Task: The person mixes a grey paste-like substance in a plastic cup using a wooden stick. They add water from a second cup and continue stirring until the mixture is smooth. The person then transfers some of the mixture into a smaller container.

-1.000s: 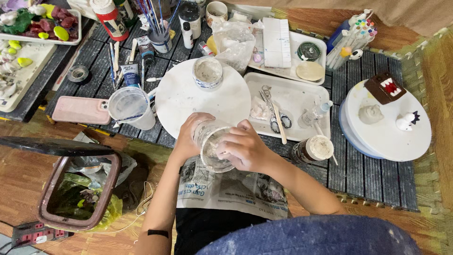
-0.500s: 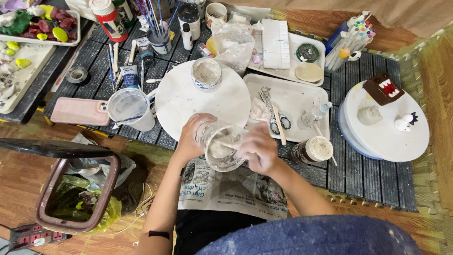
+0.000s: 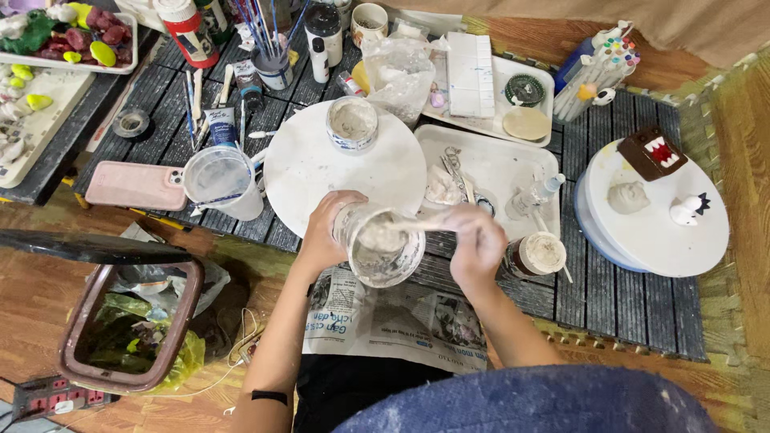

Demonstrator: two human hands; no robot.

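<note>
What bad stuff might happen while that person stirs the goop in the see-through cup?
The clear cup is tipped in the left hand, held above the newspaper, so pale paste may slop onto it or the lap. The right hand works a stick close to an open jar; an elbow or wrist might knock that jar over.

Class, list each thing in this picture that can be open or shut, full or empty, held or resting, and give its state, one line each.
Clear jar: held in left hand, open, pale paste inside.
Stick: held by right hand, tip in jar.
Small tub: open, resting on round white board.
Plastic cup: upright, uncovered.
Bin: open, lined with a bag.
</note>
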